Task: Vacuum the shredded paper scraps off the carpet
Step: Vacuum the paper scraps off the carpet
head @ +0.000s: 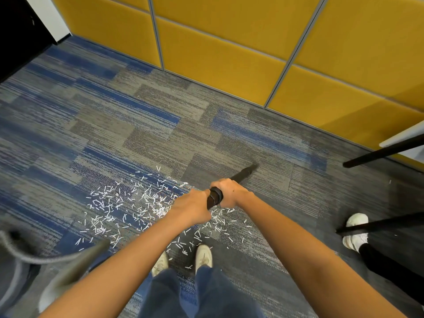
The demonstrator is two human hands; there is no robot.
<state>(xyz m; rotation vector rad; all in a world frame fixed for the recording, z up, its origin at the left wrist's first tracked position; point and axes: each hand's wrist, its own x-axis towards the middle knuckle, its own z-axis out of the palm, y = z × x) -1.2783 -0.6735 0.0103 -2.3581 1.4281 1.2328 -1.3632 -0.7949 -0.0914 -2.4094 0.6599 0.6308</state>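
White shredded paper scraps (128,203) lie scattered on the blue and grey carpet (142,125), from left of my hands down to my shoes. A black vacuum wand (243,174) points away to the upper right, its blurred nozzle tip over bare grey carpet beyond the scraps. My left hand (192,206) grips the near end of the wand. My right hand (231,192) grips it just ahead, fingers curled round the black tube (215,197). The tube between the hands is partly hidden.
A yellow padded wall (229,49) runs along the far side. A grey vacuum hose (34,255) curves in at the lower left. Another person's white shoes (356,230) and black table legs (378,154) stand at the right. My own shoes (203,255) are below the scraps.
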